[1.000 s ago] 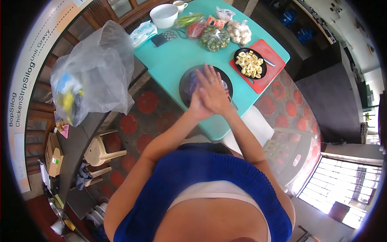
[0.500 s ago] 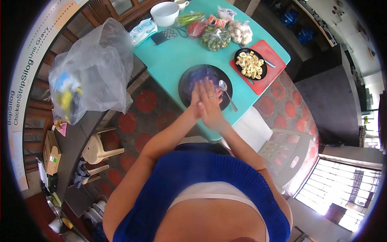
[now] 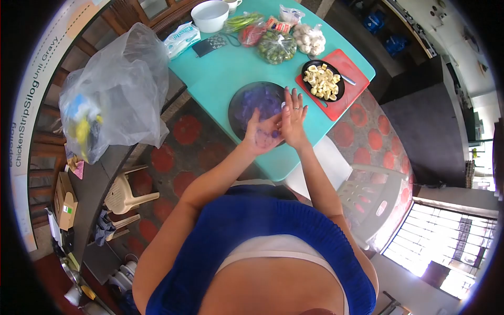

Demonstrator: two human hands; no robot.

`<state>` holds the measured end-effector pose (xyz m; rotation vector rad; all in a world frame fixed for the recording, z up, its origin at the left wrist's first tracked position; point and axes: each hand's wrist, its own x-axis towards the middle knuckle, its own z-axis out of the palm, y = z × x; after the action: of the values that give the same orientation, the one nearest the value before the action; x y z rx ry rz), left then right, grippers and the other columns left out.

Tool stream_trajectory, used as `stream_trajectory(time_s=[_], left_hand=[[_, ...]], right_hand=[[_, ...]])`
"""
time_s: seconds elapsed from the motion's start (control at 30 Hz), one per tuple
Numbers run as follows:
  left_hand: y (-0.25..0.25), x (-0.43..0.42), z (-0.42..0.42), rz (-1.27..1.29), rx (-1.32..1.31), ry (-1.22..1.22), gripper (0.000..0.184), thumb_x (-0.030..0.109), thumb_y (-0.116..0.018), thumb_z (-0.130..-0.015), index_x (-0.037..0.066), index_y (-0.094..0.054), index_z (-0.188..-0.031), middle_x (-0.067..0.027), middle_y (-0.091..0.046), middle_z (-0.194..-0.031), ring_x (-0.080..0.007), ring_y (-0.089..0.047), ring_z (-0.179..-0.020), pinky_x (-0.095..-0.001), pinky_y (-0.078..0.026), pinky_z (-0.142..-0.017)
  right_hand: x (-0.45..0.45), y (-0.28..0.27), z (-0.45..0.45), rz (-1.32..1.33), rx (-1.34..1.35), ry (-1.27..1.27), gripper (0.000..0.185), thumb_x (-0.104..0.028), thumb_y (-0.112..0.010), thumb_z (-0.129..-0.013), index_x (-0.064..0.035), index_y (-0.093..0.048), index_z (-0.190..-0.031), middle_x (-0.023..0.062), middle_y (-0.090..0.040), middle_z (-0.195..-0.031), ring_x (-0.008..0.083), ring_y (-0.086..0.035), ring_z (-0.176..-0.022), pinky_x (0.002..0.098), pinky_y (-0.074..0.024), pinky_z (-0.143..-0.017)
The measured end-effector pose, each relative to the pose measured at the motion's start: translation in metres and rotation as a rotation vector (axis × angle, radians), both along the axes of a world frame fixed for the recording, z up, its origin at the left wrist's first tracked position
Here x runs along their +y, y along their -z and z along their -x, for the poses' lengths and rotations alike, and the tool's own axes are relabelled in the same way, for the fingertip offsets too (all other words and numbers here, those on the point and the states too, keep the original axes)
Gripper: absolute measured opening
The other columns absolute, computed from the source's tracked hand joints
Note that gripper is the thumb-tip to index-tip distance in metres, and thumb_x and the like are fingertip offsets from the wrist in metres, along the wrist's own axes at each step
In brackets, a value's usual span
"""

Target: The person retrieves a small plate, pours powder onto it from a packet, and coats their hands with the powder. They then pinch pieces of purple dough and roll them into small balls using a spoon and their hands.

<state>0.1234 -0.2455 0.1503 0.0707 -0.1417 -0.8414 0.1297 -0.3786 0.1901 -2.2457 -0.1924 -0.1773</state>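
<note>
A dark round plate [image 3: 234,116] near the table's front edge holds purple mash [image 3: 258,103]. My left hand [image 3: 260,131] is over the plate's near edge, palm up and smeared with purple. A small purple ball of mash [image 3: 275,134] rests on its fingers, beside the heel of my right hand. My right hand [image 3: 294,116] is open, its fingers stretched out over the plate's right edge and a ring on one finger. It touches the left fingers. The spoon on the plate is mostly hidden behind the right hand.
On the turquoise table [image 3: 210,84] a black plate [image 3: 344,94] of pale yellow pieces sits on a red cutting board [image 3: 336,111] with a knife [image 3: 348,80]. Bagged vegetables [image 3: 276,47], wipes [image 3: 181,40] and a white bowl [image 3: 210,17] are farther back. A white chair [image 3: 375,194] stands right.
My palms, pressed together before, have come apart at the fingers. The right hand has turned and shifted right. A purple ball now shows on the left hand, and the spoon has become mostly hidden.
</note>
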Motion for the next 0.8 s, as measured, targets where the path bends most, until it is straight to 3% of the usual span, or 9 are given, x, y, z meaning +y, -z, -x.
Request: stream_trajectory(time_s=[0.1, 0.17, 0.23, 0.3, 0.33, 0.47, 0.57, 0.67, 0.8], left_hand=[[-0.007, -0.006, 0.003, 0.377, 0.21, 0.077, 0.089, 0.075, -0.022, -0.086, 0.014, -0.018, -0.15, -0.0078, -0.025, -0.153, -0.0283, -0.027, -0.139, -0.0452, -0.022, -0.112], [0.001, -0.019, 0.005, -0.283, -0.022, -0.209, 0.097, 0.08, -0.029, -0.081, 0.015, -0.01, -0.151, -0.0093, -0.016, -0.156, -0.0274, -0.018, -0.143, -0.047, -0.021, -0.113], [-0.002, -0.023, 0.005, -0.272, -0.018, -0.038, 0.088, 0.075, -0.03, -0.085, 0.02, -0.01, -0.151, -0.0071, -0.018, -0.155, -0.0299, -0.022, -0.141, -0.0526, -0.02, -0.111], [-0.018, -0.028, 0.023, -0.268, -0.033, -0.241, 0.077, 0.067, -0.033, -0.09, 0.021, -0.017, -0.15, -0.0087, -0.024, -0.152, -0.0306, -0.033, -0.135, -0.0495, -0.025, -0.111], [-0.022, -0.031, 0.021, -0.222, 0.008, -0.228, 0.071, 0.058, -0.038, -0.093, 0.013, -0.025, -0.147, -0.014, -0.036, -0.143, -0.0315, -0.044, -0.125, -0.0477, -0.03, -0.109], [0.036, -0.012, 0.017, -0.228, 0.237, 0.024, 0.067, 0.051, -0.039, -0.095, 0.007, -0.029, -0.145, -0.0157, -0.03, -0.149, -0.0374, -0.034, -0.133, -0.0493, -0.024, -0.114], [0.07, -0.005, 0.016, -0.621, 0.32, 0.1, 0.056, 0.045, -0.045, -0.094, 0.002, -0.047, -0.13, -0.017, -0.045, -0.132, -0.0371, -0.045, -0.121, -0.0489, -0.032, -0.109], [0.086, -0.002, 0.01, -0.902, 0.249, 0.059, 0.052, 0.044, -0.046, -0.093, 0.006, -0.049, -0.128, -0.016, -0.047, -0.127, -0.0339, -0.048, -0.115, -0.0474, -0.037, -0.103], [0.106, -0.009, -0.009, -0.952, 0.277, -0.001, 0.051, 0.044, -0.048, -0.092, 0.01, -0.048, -0.129, -0.0148, -0.046, -0.128, -0.0302, -0.047, -0.112, -0.0459, -0.037, -0.101]], right_hand=[[0.022, 0.005, 0.016, 0.134, -0.113, -0.071, 0.065, -0.049, -0.026, -0.096, -0.0108, -0.022, -0.149, 0.0238, -0.012, -0.154, 0.0446, -0.006, -0.142, 0.0582, -0.0007, -0.112], [0.041, -0.005, 0.03, 0.187, -0.203, -0.22, 0.064, -0.045, -0.032, -0.095, -0.0118, -0.024, -0.149, 0.0238, -0.014, -0.153, 0.0452, -0.008, -0.141, 0.0591, -0.003, -0.111], [0.041, -0.021, 0.027, 0.143, -0.203, -0.251, 0.062, -0.042, -0.038, -0.094, -0.0123, -0.027, -0.148, 0.024, -0.014, -0.153, 0.0459, -0.01, -0.14, 0.0602, -0.005, -0.111], [0.032, -0.009, 0.005, 0.261, -0.208, -0.149, 0.06, -0.041, -0.038, -0.095, -0.0119, -0.029, -0.147, 0.0232, -0.017, -0.152, 0.0463, -0.013, -0.139, 0.0601, -0.0072, -0.111], [0.024, 0.001, 0.0, 0.357, -0.166, -0.086, 0.061, -0.048, -0.026, -0.098, -0.0134, -0.027, -0.148, 0.0192, -0.02, -0.153, 0.0389, -0.013, -0.142, 0.0563, -0.0071, -0.113], [-0.027, 0.052, -0.013, -0.051, 0.019, -0.062, 0.055, -0.04, -0.035, -0.098, -0.0103, -0.032, -0.144, 0.0236, -0.031, -0.146, 0.046, -0.027, -0.133, 0.0529, -0.0195, -0.11], [-0.066, 0.102, -0.019, 0.192, 0.162, 0.133, 0.048, -0.031, -0.045, -0.094, -0.0027, -0.04, -0.133, 0.0254, -0.047, -0.131, 0.0446, -0.051, -0.112, 0.0503, -0.0405, -0.095], [-0.083, 0.15, -0.009, 0.398, 0.308, 0.255, 0.039, -0.02, -0.056, -0.088, -0.0004, -0.045, -0.12, 0.0268, -0.056, -0.114, 0.0423, -0.058, -0.1, 0.0517, -0.0462, -0.085], [-0.084, 0.147, -0.014, 0.257, 0.353, 0.241, 0.037, -0.011, -0.06, -0.082, 0.0006, -0.046, -0.114, 0.0271, -0.059, -0.099, 0.0407, -0.06, -0.097, 0.0481, -0.0481, -0.083]])
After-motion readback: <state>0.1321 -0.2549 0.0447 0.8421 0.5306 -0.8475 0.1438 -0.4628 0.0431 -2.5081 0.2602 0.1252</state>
